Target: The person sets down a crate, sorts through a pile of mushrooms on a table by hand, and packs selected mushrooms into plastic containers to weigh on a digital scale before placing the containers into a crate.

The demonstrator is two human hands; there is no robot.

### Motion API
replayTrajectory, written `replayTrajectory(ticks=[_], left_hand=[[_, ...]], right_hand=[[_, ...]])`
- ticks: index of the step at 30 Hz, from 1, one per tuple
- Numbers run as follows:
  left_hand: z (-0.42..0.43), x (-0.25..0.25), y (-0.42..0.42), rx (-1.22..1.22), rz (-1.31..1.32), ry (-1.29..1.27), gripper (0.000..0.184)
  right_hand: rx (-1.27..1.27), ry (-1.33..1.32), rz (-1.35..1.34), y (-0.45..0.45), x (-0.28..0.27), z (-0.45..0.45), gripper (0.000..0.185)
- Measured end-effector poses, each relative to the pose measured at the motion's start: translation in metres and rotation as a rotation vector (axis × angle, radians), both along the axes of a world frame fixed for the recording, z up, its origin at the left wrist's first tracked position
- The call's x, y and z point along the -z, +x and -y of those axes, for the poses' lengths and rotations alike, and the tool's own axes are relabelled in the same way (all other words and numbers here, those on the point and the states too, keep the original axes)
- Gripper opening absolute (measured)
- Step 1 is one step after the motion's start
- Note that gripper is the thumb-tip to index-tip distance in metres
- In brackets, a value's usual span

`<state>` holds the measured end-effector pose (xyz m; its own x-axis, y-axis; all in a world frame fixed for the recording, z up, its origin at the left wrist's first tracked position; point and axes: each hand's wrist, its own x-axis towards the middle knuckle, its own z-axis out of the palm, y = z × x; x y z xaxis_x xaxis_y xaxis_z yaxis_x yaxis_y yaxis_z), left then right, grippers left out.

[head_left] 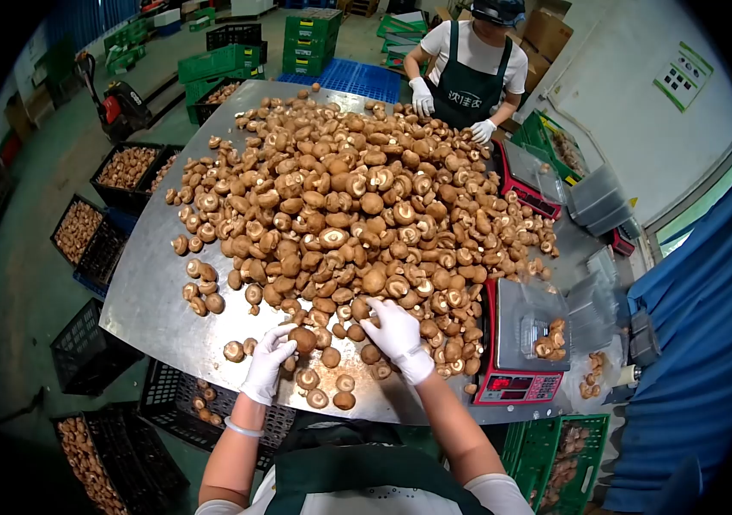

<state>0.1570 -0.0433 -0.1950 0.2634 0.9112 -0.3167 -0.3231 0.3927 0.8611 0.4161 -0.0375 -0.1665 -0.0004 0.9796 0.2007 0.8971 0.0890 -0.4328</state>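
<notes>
A big heap of brown shiitake mushrooms (332,189) covers most of the metal table. My left hand (268,367), in a white glove, holds one mushroom (302,340) between thumb and fingers near the front edge. My right hand (397,336), gloved too, is at the near side of the heap with thumb and fingers apart. Its fingertips are beside another mushroom (361,309); whether they touch it I cannot tell. Several loose mushrooms (317,398) lie on the table between my two hands and the edge.
To the right stands a red scale (520,388) bearing a clear plastic box of mushrooms (550,342). A second scale (531,178) sits farther back, near a co-worker (467,77) in a green apron. Black crates (96,348) line the left; a green crate (574,463) is below right.
</notes>
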Motion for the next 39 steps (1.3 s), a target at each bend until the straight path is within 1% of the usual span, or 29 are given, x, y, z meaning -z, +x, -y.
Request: replayTrajectory(ticks=[1,2,3,5,6,10,12,13,15,16,17,19,20,21,23,24,26,27,28,29,31,32,33,34,35,36,37,38,39], left_hand=[[-0.001,-0.003,0.002,-0.051,0.176,-0.025,0.032],[0.0,-0.006,0.003,-0.077,0.264,-0.097,0.036],[0.001,-0.005,0.001,-0.081,0.26,-0.094,0.036],[0.003,0.001,-0.002,-0.072,0.469,-0.163,0.037],[0.004,0.001,-0.005,-0.08,0.532,-0.172,0.038],[0.012,0.004,-0.012,-0.104,0.569,-0.15,0.042],[0.017,0.003,-0.019,-0.1,0.616,-0.141,0.043],[0.018,0.0,-0.022,-0.097,0.66,-0.132,0.043],[0.021,-0.004,-0.025,-0.094,0.664,-0.122,0.041],[0.022,-0.004,-0.025,-0.111,0.644,-0.135,0.039],[0.024,-0.006,-0.023,-0.122,0.622,-0.151,0.037],[0.024,-0.011,-0.015,-0.111,0.604,-0.182,0.035],[0.022,-0.013,-0.011,-0.071,0.601,-0.158,0.035],[0.021,-0.018,-0.005,-0.033,0.598,-0.135,0.034],[0.019,-0.03,0.009,-0.02,0.56,-0.143,0.032],[0.017,-0.035,0.016,0.002,0.536,-0.12,0.031],[0.015,-0.043,0.029,0.029,0.503,-0.106,0.03],[0.014,-0.05,0.035,0.043,0.449,-0.097,0.029],[0.014,-0.061,0.045,0.046,0.367,-0.063,0.029],[0.013,-0.069,0.053,0.047,0.285,-0.028,0.029],[0.012,-0.059,0.07,0.064,0.043,0.073,0.025],[0.014,-0.058,0.081,0.051,-0.105,0.192,0.024],[0.015,-0.058,0.091,0.039,-0.251,0.312,0.023],[0.015,-0.058,0.1,0.077,-0.331,0.409,0.023],[0.015,-0.055,0.11,0.083,-0.347,0.448,0.025],[0.016,-0.058,0.119,0.076,-0.366,0.486,0.025],[0.017,-0.062,0.129,0.069,-0.383,0.524,0.026],[0.018,-0.068,0.14,0.011,-0.482,0.667,0.025],[0.021,-0.078,0.151,-0.013,-0.513,0.714,0.026]], right_hand=[[-0.02,0.016,0.248,-0.004,0.008,-0.01,0.042],[-0.031,-0.067,0.363,-0.007,0.016,-0.019,0.051],[-0.034,-0.063,0.359,-0.007,0.018,-0.025,0.051],[-0.082,-0.164,0.435,-0.008,0.023,-0.035,0.047],[-0.093,-0.171,0.438,-0.006,0.023,-0.036,0.045],[-0.14,-0.147,0.493,0.0,0.022,-0.033,0.045],[-0.153,-0.073,0.329,0.004,0.014,-0.03,0.044],[-0.074,-0.132,0.223,0.004,0.007,-0.026,0.045],[-0.137,-0.16,-0.43,0.014,0.008,-0.023,0.05],[-0.084,-0.425,-0.869,0.015,0.005,-0.02,0.048],[-0.083,-0.377,-1.245,0.01,0.005,-0.009,0.044],[-0.151,-0.662,-1.861,0.02,0.026,0.013,0.048],[-0.186,-0.668,-2.062,0.015,0.038,0.019,0.055],[-0.179,-0.611,-2.167,0.008,0.042,0.025,0.059],[-0.184,-0.68,-2.359,0.004,0.047,0.032,0.068],[-0.307,-0.73,-2.459,0.002,0.044,0.033,0.071],[-0.365,-0.686,-2.432,-0.001,0.038,0.036,0.071],[-0.42,-0.651,-2.397,-0.003,0.033,0.038,0.072],[-0.342,-0.624,-2.325,-0.005,0.019,0.04,0.073],[-0.422,-0.585,-2.312,-0.007,0.005,0.043,0.072],[-0.412,-0.55,-2.192,0.005,0.018,0.05,0.068],[-0.458,-0.529,-2.073,0.012,0.027,0.051,0.065],[-0.453,-0.569,-2.039,0.021,0.039,0.054,0.062],[-0.275,-0.507,-1.96,0.02,0.019,0.059,0.06],[-0.098,-0.441,-1.873,0.02,-0.001,0.063,0.057],[-0.243,-0.479,-1.904,0.034,-0.005,0.065,0.055],[-0.232,-0.461,-1.906,0.044,-0.005,0.069,0.055],[-0.224,-0.451,-1.951,0.054,-0.003,0.073,0.055],[-0.217,-0.44,-1.997,0.064,-0.005,0.077,0.055]])
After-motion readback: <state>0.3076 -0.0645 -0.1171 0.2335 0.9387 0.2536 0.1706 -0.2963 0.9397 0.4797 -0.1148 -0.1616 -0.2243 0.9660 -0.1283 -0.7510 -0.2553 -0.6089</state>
